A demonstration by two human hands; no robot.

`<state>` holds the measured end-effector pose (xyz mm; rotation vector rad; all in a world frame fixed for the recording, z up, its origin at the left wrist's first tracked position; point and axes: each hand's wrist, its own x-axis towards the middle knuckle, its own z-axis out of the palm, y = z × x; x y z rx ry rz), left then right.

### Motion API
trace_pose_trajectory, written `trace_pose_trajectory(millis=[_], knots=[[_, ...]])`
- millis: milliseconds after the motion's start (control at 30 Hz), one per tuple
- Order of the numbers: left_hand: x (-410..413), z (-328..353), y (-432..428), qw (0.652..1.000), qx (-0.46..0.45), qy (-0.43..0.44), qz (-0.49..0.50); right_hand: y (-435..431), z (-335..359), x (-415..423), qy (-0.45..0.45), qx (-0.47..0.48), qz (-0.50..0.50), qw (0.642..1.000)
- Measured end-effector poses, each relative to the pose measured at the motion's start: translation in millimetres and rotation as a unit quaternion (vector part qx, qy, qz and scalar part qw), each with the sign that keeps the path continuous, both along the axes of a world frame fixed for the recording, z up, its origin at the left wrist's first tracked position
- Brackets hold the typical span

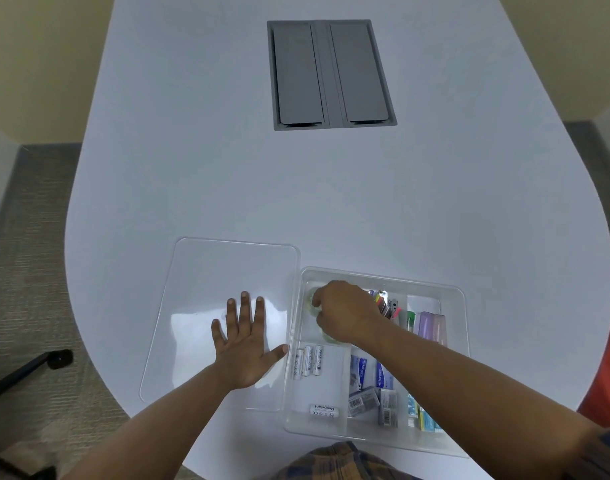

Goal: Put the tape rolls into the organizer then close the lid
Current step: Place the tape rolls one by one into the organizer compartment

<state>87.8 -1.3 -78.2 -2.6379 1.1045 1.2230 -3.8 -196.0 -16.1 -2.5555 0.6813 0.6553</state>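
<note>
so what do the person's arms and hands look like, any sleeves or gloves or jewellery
Both forearms are bare to the frame's bottom edge, with no sleeves showing on them. The left hand and right hand wear no gloves, and I can see no rings, watch or bracelet. A dark plaid garment shows at the bottom edge.

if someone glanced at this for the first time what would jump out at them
Two bare arms reaching in from below: the right hand is down in the far-left compartment of the clear organizer, over pale tape rolls, and the left hand lies flat on the clear lid beside it. Farther up the white table sits a grey double-flap panel.
</note>
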Motion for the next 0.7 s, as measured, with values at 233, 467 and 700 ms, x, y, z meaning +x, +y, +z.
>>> trace_pose_trajectory(millis=[233,467,700], knots=[[-0.4,0.3,0.2,1.0,-0.001,-0.003,0.0,2.6,3.2,5.0,0.051,-0.01,0.018,0.998],[-0.1,-1.7,1.2,1.0,0.0,-0.005,-0.004,3.5,2.2,0.8,0.051,-0.029,0.037,0.998],[-0.3,-2.6,1.4,1.0,-0.006,-0.003,-0.003,4.4,9.8,2.8,0.061,-0.022,0.027,0.998]])
